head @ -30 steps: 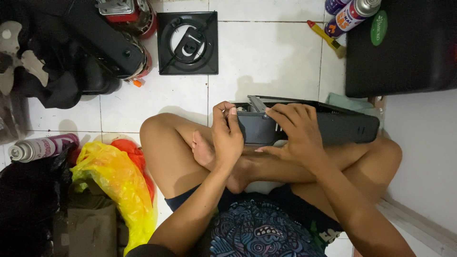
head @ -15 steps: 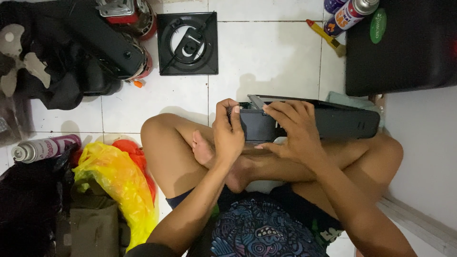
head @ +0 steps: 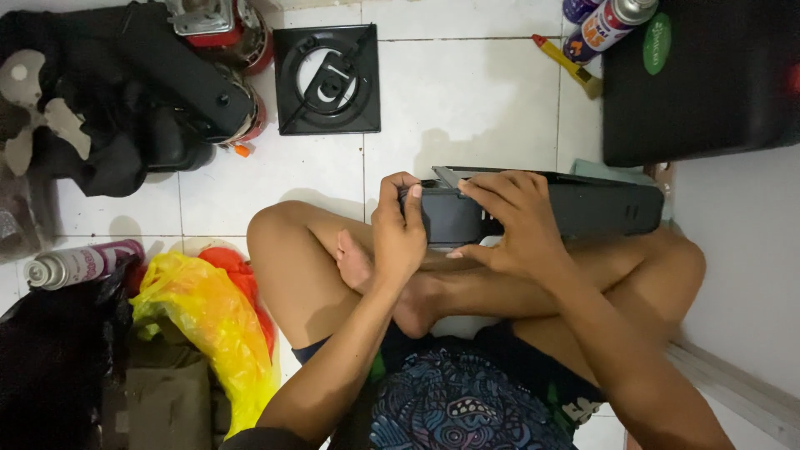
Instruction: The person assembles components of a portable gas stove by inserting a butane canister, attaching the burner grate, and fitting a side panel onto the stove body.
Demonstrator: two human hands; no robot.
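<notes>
I sit cross-legged on a white tiled floor with a long black metal casing (head: pixel 583 208) resting across my shins. My left hand (head: pixel 398 233) grips the casing's left end, thumb over its top edge. My right hand (head: pixel 515 218) lies over the casing's middle, fingers spread on its upper edge near a small grey metal tab (head: pixel 446 175). What my right fingertips press on is hidden.
A square black burner grate plate (head: pixel 327 79) lies ahead on the tiles. Black parts and a red-rimmed burner (head: pixel 237 50) crowd the upper left. A spray can (head: pixel 75 265) and yellow plastic bag (head: pixel 212 321) sit left. Another spray can (head: pixel 608 25), yellow tube (head: pixel 568 65) and black case (head: pixel 708 79) are upper right.
My hands have shifted only slightly on the casing; my left hand has settled a little tighter on its end. Nothing else has moved.
</notes>
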